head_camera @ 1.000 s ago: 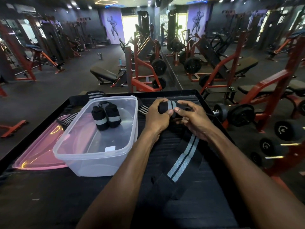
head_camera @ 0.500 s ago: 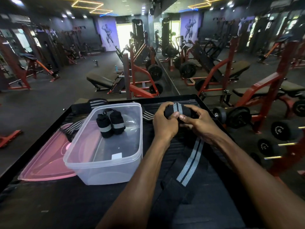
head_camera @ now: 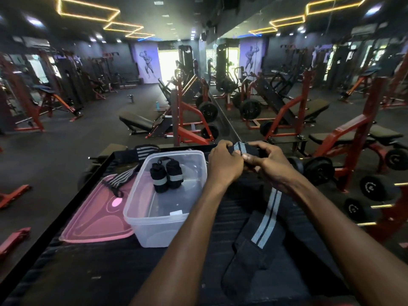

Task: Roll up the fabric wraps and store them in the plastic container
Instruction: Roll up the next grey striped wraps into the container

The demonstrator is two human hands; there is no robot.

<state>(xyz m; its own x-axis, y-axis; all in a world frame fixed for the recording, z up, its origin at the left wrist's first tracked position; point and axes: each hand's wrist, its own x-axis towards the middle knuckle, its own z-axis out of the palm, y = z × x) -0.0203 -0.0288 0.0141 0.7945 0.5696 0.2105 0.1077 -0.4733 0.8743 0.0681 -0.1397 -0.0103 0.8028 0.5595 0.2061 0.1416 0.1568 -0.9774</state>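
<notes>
Both hands work at the surface's [head_camera: 106,272] far edge, toward its right corner. Left hand [head_camera: 225,164] has fingers curled round the left end of a part-rolled wrap [head_camera: 241,149]; right hand [head_camera: 270,166] grips the right end, thumb pressed on the roll's near side. Roll is black w/ grey stripes and is held above the surface, approx. level.

The wrap's unrolled tail [head_camera: 263,221] runs from under the hands toward the near edge, lying flat on the surface, grey stripes up. Its near end is wider and plain black.

Container [head_camera: 141,208]: clear plastic, open, sits left of the hands, mid-surface. Inside, toward its far wall, two rolled wraps [head_camera: 166,175] stand upright, touching each other. A white label shows low on its floor.

Lid [head_camera: 95,219]: pink, translucent, lies flat just left of the container, partly tucked under it, by the surface's left edge.

Loose wrap [head_camera: 120,181], striped, unrolled, lies across the lid's far end and touches the container's left wall. Another unrolled wrap [head_camera: 141,151] lies at the far edge behind the container.

Beyond the right edge: dumbbells [head_camera: 373,187] on a rack. Benches [head_camera: 138,122] w/ red frames stand on the gym floor beyond.
</notes>
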